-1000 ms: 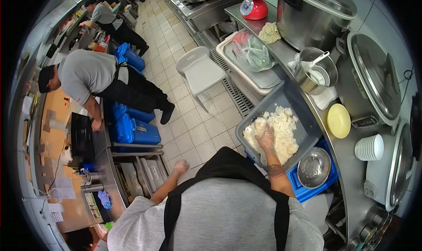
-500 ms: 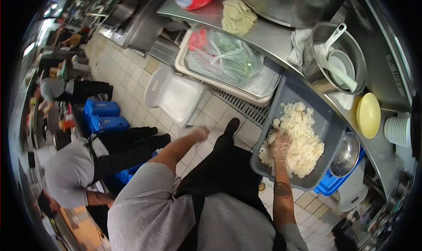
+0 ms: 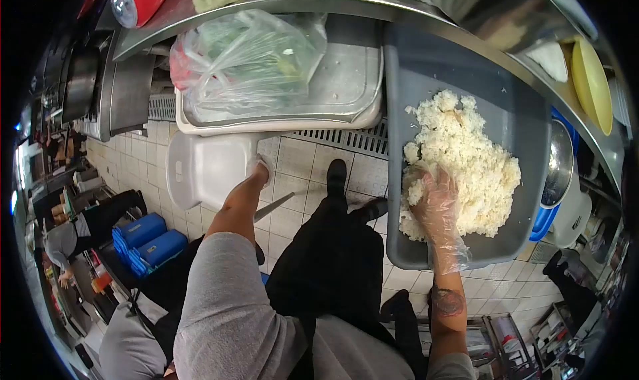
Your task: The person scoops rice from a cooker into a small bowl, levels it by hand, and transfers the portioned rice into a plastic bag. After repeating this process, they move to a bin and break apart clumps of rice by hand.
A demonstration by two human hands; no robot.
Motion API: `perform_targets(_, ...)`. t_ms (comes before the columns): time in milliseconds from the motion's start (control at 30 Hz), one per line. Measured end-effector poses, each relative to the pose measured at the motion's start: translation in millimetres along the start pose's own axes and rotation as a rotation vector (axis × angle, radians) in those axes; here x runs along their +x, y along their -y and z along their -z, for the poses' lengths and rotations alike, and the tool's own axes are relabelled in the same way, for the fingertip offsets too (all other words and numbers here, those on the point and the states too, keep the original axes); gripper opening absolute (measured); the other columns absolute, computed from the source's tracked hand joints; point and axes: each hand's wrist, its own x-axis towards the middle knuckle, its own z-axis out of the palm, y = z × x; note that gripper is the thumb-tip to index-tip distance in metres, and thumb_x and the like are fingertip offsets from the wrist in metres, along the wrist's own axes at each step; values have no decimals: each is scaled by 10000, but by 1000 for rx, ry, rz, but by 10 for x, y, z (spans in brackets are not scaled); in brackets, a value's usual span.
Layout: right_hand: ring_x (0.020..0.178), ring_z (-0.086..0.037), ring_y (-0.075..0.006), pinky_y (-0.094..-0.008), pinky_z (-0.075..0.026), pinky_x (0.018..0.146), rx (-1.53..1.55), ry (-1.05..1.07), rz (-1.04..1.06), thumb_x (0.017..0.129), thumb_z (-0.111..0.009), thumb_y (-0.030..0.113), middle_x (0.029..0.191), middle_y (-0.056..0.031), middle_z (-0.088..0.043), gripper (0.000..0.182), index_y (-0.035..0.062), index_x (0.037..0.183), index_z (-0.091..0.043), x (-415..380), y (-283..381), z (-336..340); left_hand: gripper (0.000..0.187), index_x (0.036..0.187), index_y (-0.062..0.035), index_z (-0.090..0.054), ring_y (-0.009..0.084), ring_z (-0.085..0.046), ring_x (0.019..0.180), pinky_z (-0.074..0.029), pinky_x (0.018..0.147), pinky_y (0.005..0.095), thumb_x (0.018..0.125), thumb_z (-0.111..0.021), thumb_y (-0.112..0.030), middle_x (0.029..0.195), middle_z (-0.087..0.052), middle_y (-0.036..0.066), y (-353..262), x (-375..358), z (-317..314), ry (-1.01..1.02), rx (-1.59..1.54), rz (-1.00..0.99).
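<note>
A mound of cooked white rice (image 3: 479,167) lies in a deep grey plastic tub (image 3: 419,67) on my right. My right hand (image 3: 439,210), in a clear plastic glove, is dug into the near left side of the mound, its fingers curled into the grains. To the left, my left hand (image 3: 262,170) is lowered at the right edge of a white plastic stool (image 3: 216,170). Its fingers are mostly hidden, and I cannot tell whether they grip the edge.
A clear bag of green vegetables (image 3: 256,67) lies in a metal tray (image 3: 346,80) left of the tub. A steel counter edge (image 3: 359,5) runs above both. A metal bowl (image 3: 558,170) sits right of the tub. Co-workers and blue containers (image 3: 160,250) are at left.
The view has turned and moved closer to the tub. My left hand has come to the stool's edge. My right hand stays in the rice.
</note>
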Motion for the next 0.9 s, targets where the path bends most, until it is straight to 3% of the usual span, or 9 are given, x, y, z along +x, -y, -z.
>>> perform_targets(167, 1184, -471, -414, -545, -356, 1021, 3, -45, 33, 680, -673, 82, 1231, -239, -495, 494, 113, 1168, -606, -53, -152, -162, 255, 1028, -86, -721, 314, -584, 1088, -402, 944, 483, 827, -576, -145, 1112, -673, 80, -257, 479, -488, -142, -203, -9)
perform_targets(200, 1180, -473, -413, -549, -356, 1019, -2, -43, 36, 680, -672, 82, 1224, -239, -497, 493, 114, 1168, -605, -60, -145, -161, 212, 900, -126, -724, 288, -591, 959, -441, 849, 490, 847, -521, -155, 966, -666, 58, -398, 846, -756, -44, 1, -214)
perform_targets(267, 1153, -484, -402, -559, -364, 1001, -10, -57, 41, 678, -673, 90, 1195, -234, -506, 485, 115, 1157, -604, -37, -152, -154, 167, 905, -234, -696, 180, -631, 942, -456, 855, 389, 865, -540, -279, 960, -689, -51, -688, 362, -170, -280, 56, -38)
perform_targets(333, 1151, -486, -400, -558, -369, 992, -38, -95, 63, 679, -672, 100, 1193, -236, -506, 493, 120, 1166, -602, -76, -209, -241, 228, 977, -259, -726, 219, -593, 1067, -407, 924, 516, 869, -533, -314, 1074, -692, -46, -1219, 927, -287, -244, -57, -122)
perform_targets(433, 1136, -491, -397, -554, -375, 981, 8, -73, 31, 684, -665, 113, 1182, -237, -508, 502, 131, 1181, -600, -116, -250, -131, 246, 1006, -240, -736, 249, -586, 1089, -403, 939, 510, 870, -544, -312, 1118, -687, 1, -1321, 516, 448, -221, 24, -221)
perform_targets(600, 1115, -497, -378, -538, -381, 974, 95, -116, 7, 655, -703, 153, 1141, -207, -518, 572, 148, 1214, -582, -81, -274, -66, 264, 1067, -136, -693, 274, -614, 1013, -443, 902, 477, 854, -564, -222, 1082, -685, 70, -1248, 453, 1421, -284, -108, -168)
perform_targets(700, 1238, -439, -375, -515, -321, 1052, 253, 78, -69, 611, -793, 203, 1285, -229, -478, 715, 163, 1279, -542, -70, -323, 101, 262, 1069, -110, -675, 288, -612, 1002, -451, 892, 469, 863, -545, -209, 1079, -668, 98, -1263, 478, 1903, -352, -170, -211)
perform_targets(733, 1205, -472, -363, -471, -347, 1046, 256, 67, -75, 614, -798, 216, 1231, -225, -520, 734, 148, 1291, -523, -80, -337, 156, 262, 1070, -101, -669, 292, -611, 998, -454, 889, 466, 866, -539, -204, 1078, -663, 107, -1251, 449, 2010, -375, -191, -231)
perform_targets(900, 1085, -576, -339, -424, -436, 970, 630, -56, -213, 639, -773, 231, 1086, -193, -618, 651, 107, 1235, -542, -76, -563, 226, 262, 1073, -58, -638, 315, -606, 980, -467, 872, 451, 882, -509, -181, 1073, -635, 153, -814, 151, 1972, -564, -503, -416)
